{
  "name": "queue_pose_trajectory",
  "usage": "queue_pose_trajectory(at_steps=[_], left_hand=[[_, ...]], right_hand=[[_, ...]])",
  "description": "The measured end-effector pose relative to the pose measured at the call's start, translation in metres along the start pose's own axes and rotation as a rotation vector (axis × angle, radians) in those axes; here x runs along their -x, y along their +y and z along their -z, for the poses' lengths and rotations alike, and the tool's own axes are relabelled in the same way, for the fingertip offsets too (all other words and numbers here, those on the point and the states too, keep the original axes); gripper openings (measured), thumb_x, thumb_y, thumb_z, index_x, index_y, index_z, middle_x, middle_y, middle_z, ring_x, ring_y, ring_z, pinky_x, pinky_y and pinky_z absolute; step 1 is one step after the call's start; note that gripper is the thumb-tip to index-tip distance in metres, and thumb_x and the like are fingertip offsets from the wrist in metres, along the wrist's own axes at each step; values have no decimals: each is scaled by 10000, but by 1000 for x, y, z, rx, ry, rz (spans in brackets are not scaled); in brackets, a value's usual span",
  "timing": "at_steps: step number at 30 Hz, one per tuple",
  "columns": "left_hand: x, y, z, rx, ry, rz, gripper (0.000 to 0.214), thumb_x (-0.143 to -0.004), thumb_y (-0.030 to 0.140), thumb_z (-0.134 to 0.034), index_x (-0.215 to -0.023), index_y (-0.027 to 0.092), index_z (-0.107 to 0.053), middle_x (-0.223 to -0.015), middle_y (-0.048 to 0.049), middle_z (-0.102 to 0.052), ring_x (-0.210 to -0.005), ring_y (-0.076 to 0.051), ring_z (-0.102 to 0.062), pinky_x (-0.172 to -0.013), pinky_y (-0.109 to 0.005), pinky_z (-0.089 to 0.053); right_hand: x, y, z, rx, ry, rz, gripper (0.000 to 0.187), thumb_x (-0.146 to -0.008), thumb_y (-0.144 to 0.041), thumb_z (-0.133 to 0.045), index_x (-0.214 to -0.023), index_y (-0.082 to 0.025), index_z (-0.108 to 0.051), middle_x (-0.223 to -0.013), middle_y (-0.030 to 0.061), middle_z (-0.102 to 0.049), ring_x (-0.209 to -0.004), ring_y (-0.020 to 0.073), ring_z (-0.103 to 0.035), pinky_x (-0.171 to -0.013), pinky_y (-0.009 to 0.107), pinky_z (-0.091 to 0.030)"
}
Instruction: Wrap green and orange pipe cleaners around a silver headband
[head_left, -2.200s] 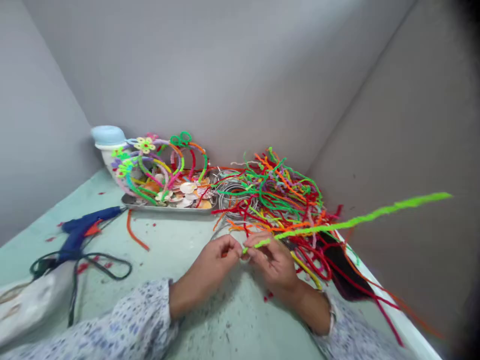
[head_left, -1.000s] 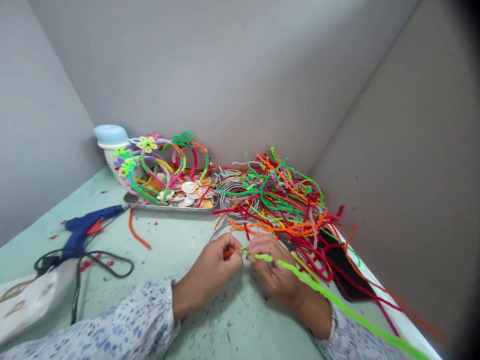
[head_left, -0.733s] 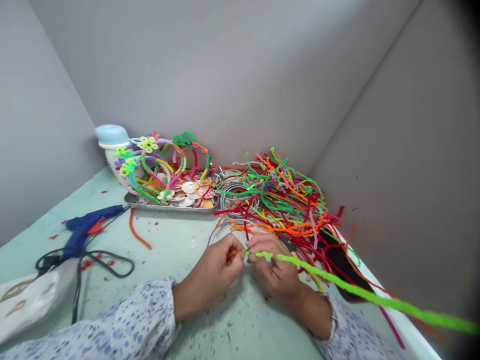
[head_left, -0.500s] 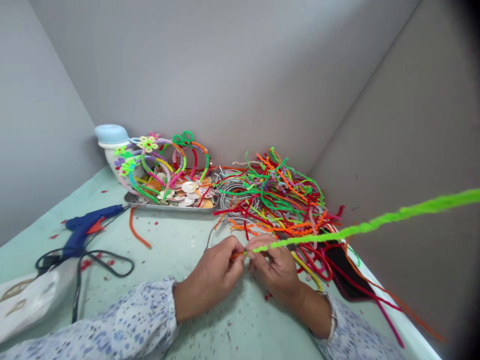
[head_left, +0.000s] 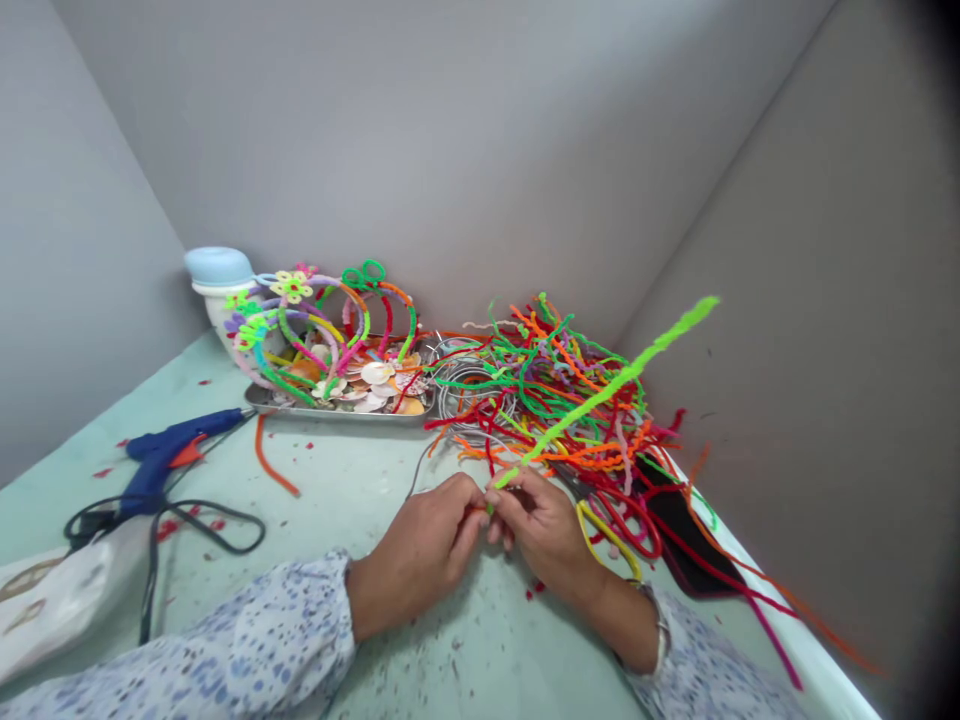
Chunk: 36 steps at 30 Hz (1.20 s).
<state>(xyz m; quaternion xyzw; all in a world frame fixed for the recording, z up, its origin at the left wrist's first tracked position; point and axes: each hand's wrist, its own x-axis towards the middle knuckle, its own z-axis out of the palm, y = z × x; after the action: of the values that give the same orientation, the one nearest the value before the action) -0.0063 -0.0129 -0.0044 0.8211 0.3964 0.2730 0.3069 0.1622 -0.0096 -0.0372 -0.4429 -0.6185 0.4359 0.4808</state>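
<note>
Your right hand (head_left: pixel 551 530) pinches the low end of a bright green fuzzy stick (head_left: pixel 611 388). The stick leans up to the right, in front of the messy colorful pile (head_left: pixel 555 372). Just beside, your left hand (head_left: pixel 424 545) squeezes an orange bit (head_left: pixel 480 509), mostly hidden. A blue glue gun (head_left: pixel 154 458) lies far left.

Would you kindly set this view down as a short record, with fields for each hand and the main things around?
Left hand: closed on an orange piece, mostly hidden
Right hand: pinching a bright green fuzzy stem that slants up to the right
Metal tray: holds shells; decorated hoops stand in or behind it
Blue glue gun: on the table, left of the hands
Heap of coloured stems: beyond the right hand, partly over a dark flat object
</note>
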Motion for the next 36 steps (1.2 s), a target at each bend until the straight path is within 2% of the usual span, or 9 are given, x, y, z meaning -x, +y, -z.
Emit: queue_pose_trajectory(at_steps=[8, 15, 28, 36], left_hand=[[0, -4, -5, -43, 13, 4, 160, -926, 180, -404, -845, 204, -539, -809, -2, -620, -705, -148, -571, -650, -250, -395], [1, -3, -7, -148, 26, 13, 131, -921, 203, -409, -837, 200, -509, -788, -9, -593, -658, -152, -548, -593, -252, -374], [-1, -9, -12, -416, 27, -65, 94, -912, 196, -387, -856, 209, -461, -808, -15, -569, -673, -168, -572, -584, -268, -378], [-1, -10, -11, -337, 49, -79, 107, -931, 211, -400, -877, 209, -492, -827, -4, -562, -678, -151, -565, -611, -264, -386]], right_hand=[[-1, -5, -2, -3, 20, -65, 209, -871, -356, -582, -749, -189, -560, -525, -50, -565, -414, 85, -537, -402, 174, -431], [-2, -10, -2, 26, 18, -106, 205, -860, -355, -579, -734, -197, -543, -489, -57, -553, -418, 98, -523, -432, 193, -434], [-2, -14, -2, 33, -7, -112, 232, -877, -367, -553, -712, -212, -504, -469, -72, -534, -416, 106, -514, -446, 197, -410], [-4, -12, -2, -16, 4, -134, 225, -879, -390, -552, -752, -207, -524, -479, -72, -538, -418, 103, -509, -454, 199, -414]])
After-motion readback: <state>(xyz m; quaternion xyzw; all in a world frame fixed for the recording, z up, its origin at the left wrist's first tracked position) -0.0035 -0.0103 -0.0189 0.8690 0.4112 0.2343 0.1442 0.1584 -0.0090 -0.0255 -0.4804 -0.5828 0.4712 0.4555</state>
